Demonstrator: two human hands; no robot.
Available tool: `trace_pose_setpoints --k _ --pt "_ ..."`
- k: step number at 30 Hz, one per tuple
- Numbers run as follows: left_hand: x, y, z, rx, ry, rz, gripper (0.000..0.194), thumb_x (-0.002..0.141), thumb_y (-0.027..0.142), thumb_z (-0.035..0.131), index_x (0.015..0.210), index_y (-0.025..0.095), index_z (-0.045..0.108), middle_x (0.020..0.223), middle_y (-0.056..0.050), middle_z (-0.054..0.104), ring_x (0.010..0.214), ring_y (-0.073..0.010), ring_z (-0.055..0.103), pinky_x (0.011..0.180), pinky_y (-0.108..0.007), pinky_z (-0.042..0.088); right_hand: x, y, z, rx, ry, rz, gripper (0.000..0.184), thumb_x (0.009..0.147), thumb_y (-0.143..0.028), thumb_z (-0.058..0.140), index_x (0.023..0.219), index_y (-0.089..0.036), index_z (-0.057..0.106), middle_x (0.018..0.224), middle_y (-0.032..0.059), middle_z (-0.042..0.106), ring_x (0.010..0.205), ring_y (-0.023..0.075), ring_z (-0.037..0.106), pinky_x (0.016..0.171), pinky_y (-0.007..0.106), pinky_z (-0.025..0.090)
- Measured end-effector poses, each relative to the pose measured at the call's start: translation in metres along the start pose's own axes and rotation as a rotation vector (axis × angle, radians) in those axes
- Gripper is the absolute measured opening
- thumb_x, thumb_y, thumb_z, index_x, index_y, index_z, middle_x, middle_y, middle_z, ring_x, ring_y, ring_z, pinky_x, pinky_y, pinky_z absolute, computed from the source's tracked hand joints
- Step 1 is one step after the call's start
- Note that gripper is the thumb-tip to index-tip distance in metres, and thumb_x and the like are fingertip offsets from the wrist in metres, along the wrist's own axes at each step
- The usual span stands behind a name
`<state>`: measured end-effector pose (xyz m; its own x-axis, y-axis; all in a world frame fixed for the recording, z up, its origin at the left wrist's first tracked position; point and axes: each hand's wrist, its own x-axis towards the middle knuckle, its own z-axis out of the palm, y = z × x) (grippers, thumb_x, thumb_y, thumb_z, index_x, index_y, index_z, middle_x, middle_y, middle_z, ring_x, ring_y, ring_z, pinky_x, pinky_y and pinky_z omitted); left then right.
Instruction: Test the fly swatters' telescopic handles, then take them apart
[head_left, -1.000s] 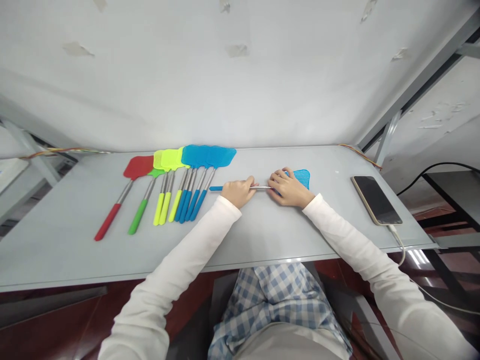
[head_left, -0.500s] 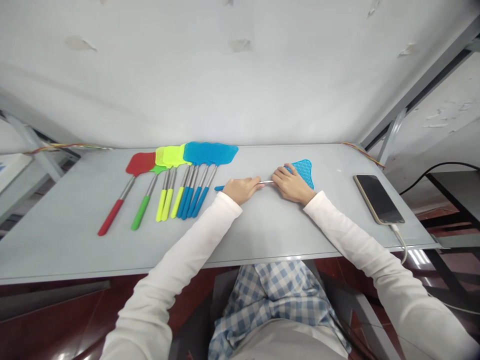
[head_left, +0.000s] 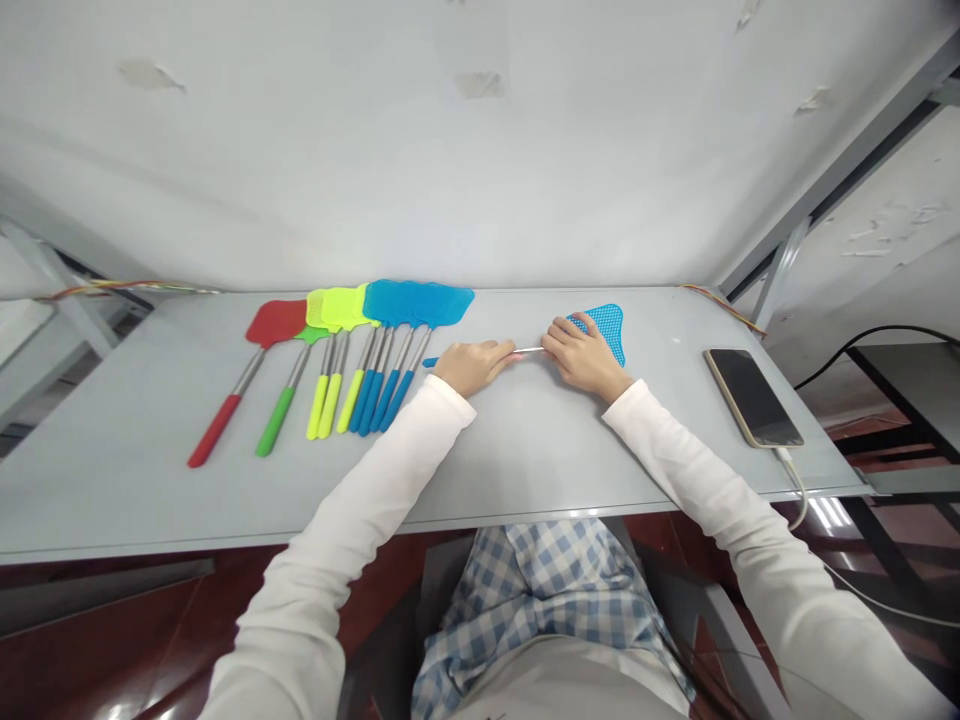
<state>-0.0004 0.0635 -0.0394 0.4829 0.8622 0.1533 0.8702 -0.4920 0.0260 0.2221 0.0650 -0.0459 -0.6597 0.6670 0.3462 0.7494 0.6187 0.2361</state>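
Note:
Both my hands grip one blue fly swatter (head_left: 610, 326) held lengthwise across the table. My left hand (head_left: 474, 367) is closed around its handle side, and a bit of the blue grip end sticks out on the left. My right hand (head_left: 581, 352) is closed where the blue mesh head joins the metal rod. A short piece of thin rod shows between my hands. To the left lie a row of swatters: a red swatter (head_left: 276, 322), a green swatter (head_left: 276, 420), several yellow swatters (head_left: 341, 307) and several blue swatters (head_left: 420, 303), their heads overlapping.
A phone (head_left: 754, 398) with a white charging cable (head_left: 796, 490) lies at the right of the grey table (head_left: 225, 520). A white wall (head_left: 480, 180) stands behind it. Thin coloured wires (head_left: 724, 305) run along the back corners.
My hands and the held swatter have shifted slightly up and away from me. The camera view has moved a little. The row of swatters lies as before.

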Motion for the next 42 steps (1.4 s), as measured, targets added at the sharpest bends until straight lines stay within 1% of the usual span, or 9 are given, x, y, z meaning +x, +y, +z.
trace_pose_setpoints --k 10,16,22,26,28,32,34,37,42 --pt "0.0 0.0 -0.001 -0.012 0.005 0.013 0.048 0.096 0.053 0.027 0.102 0.024 0.065 0.093 -0.009 0.071 0.08 -0.0189 0.064 0.06 -0.026 0.033 0.0 -0.002 -0.001 -0.006 -0.006 0.004 0.03 0.096 -0.019 0.029 0.102 -0.016 0.058 0.106 0.0127 0.064 0.117 0.0247 0.047 0.105 0.044 0.022" --pt "0.0 -0.003 -0.005 -0.085 -0.014 0.036 0.045 0.096 0.052 0.03 0.101 0.025 0.066 0.089 -0.006 0.072 0.077 -0.0195 0.065 0.061 -0.027 0.035 0.0 -0.002 -0.002 -0.038 0.011 -0.004 0.028 0.095 -0.016 0.031 0.103 -0.017 0.058 0.108 0.0125 0.064 0.12 0.0241 0.046 0.107 0.043 0.02" --pt "0.002 -0.011 -0.008 -0.272 -0.058 0.034 0.045 0.094 0.055 0.033 0.098 0.025 0.067 0.075 -0.004 0.068 0.067 -0.018 0.06 0.061 -0.025 0.034 0.0 -0.002 -0.001 -0.056 0.038 -0.021 0.03 0.094 -0.014 0.029 0.104 -0.017 0.057 0.108 0.0113 0.064 0.123 0.0232 0.045 0.108 0.042 0.019" --pt "0.004 -0.014 -0.01 -0.437 -0.111 0.058 0.043 0.092 0.054 0.037 0.091 0.023 0.067 0.067 0.0 0.061 0.061 -0.014 0.053 0.061 -0.024 0.034 0.001 -0.002 -0.002 -0.039 0.028 -0.039 0.031 0.096 -0.018 0.029 0.103 -0.018 0.058 0.108 0.0109 0.064 0.123 0.0231 0.045 0.108 0.043 0.019" --pt "0.004 -0.015 -0.012 -0.498 -0.142 0.058 0.042 0.09 0.052 0.039 0.086 0.021 0.066 0.063 0.002 0.056 0.06 -0.0123 0.047 0.061 -0.023 0.033 0.0 -0.001 -0.002 -0.034 0.023 -0.052 0.03 0.095 -0.017 0.029 0.104 -0.018 0.058 0.109 0.0111 0.064 0.124 0.0228 0.044 0.108 0.042 0.019" --pt "0.002 -0.021 -0.018 -0.586 -0.217 0.023 0.043 0.088 0.052 0.039 0.08 0.019 0.064 0.058 0.004 0.045 0.059 -0.0109 0.038 0.058 -0.022 0.031 -0.003 0.009 0.0 -0.036 0.018 -0.033 0.029 0.093 -0.013 0.033 0.104 -0.018 0.058 0.111 0.0109 0.064 0.127 0.0222 0.044 0.109 0.042 0.018" --pt "0.0 -0.026 -0.019 -0.592 -0.219 -0.009 0.043 0.087 0.054 0.04 0.08 0.018 0.064 0.057 0.004 0.042 0.058 -0.0111 0.037 0.058 -0.022 0.03 -0.005 0.016 0.002 -0.068 0.03 0.008 0.029 0.094 -0.014 0.032 0.103 -0.018 0.059 0.109 0.0103 0.065 0.126 0.0215 0.045 0.109 0.041 0.018" --pt "-0.001 -0.032 -0.019 -0.574 -0.191 -0.03 0.044 0.085 0.055 0.042 0.081 0.018 0.064 0.059 0.003 0.044 0.059 -0.0114 0.04 0.058 -0.023 0.029 -0.009 0.026 0.003 -0.129 0.052 0.038 0.03 0.096 -0.017 0.03 0.1 -0.018 0.059 0.106 0.0091 0.066 0.124 0.02 0.047 0.109 0.04 0.017" --pt "-0.002 -0.036 -0.022 -0.577 -0.165 -0.016 0.043 0.085 0.056 0.042 0.083 0.019 0.065 0.063 0.002 0.05 0.063 -0.0123 0.043 0.06 -0.024 0.031 -0.017 0.043 0.002 -0.181 0.067 0.018 0.029 0.097 -0.018 0.031 0.098 -0.02 0.059 0.103 0.0065 0.067 0.123 0.0179 0.048 0.108 0.038 0.017"
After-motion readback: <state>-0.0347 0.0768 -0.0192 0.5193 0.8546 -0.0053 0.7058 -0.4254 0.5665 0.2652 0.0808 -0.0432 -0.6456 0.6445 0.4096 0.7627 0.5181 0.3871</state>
